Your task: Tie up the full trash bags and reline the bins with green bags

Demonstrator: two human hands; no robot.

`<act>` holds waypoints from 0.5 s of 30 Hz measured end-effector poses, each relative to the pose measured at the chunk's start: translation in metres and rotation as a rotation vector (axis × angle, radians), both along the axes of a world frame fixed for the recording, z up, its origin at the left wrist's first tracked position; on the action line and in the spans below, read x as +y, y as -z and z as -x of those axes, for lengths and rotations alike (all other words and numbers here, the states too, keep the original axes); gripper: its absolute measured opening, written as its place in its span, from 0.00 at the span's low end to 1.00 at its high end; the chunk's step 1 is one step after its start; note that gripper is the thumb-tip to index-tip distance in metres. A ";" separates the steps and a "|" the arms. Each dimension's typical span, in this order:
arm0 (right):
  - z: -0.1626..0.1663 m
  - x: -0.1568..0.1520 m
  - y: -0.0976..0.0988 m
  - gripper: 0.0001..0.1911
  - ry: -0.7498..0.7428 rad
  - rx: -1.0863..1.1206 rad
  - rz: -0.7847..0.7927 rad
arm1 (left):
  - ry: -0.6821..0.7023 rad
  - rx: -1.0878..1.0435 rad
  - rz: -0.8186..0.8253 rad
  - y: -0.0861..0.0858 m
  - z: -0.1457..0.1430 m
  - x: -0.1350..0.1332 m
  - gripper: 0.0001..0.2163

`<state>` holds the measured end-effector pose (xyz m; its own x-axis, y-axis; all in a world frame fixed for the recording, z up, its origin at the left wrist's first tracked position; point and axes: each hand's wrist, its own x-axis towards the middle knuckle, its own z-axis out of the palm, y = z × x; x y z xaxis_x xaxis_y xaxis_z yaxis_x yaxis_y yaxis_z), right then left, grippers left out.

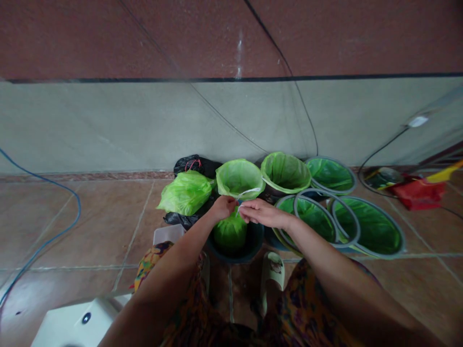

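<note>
My left hand [223,207] and my right hand [263,213] meet above a dark round bucket [249,248] that holds a tied green plastic bag [230,232]. Both hands pinch a thin white string [249,193] at the bag's neck; the fingers are closed. The string loops up toward the bucket behind.
Several buckets lined with green bags [285,172] stand along the wall, some with grey rings [327,218]. A filled green bag [185,193] and black bags [195,165] lie left. A red dustpan [419,193], a blue cable [68,212], a white stool [75,320] and my sandal [272,270] are nearby.
</note>
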<state>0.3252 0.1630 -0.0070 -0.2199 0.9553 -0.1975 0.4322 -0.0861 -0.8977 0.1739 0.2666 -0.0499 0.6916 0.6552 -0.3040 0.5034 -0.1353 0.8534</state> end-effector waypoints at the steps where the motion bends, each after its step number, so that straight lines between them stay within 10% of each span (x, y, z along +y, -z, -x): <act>1: -0.001 0.000 0.000 0.21 0.029 0.040 0.002 | -0.013 -0.009 0.004 -0.001 0.000 0.001 0.12; 5: -0.007 0.002 0.001 0.20 0.232 -0.193 -0.049 | -0.048 -0.041 0.024 -0.003 -0.001 0.002 0.11; 15: 0.005 0.004 0.002 0.20 0.114 -0.008 -0.048 | 0.259 -0.106 0.208 0.009 -0.004 -0.015 0.06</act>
<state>0.3207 0.1667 -0.0087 -0.1083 0.9824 -0.1520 0.4293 -0.0917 -0.8985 0.1784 0.2514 -0.0588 0.8615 0.3856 -0.3305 0.3824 -0.0643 0.9217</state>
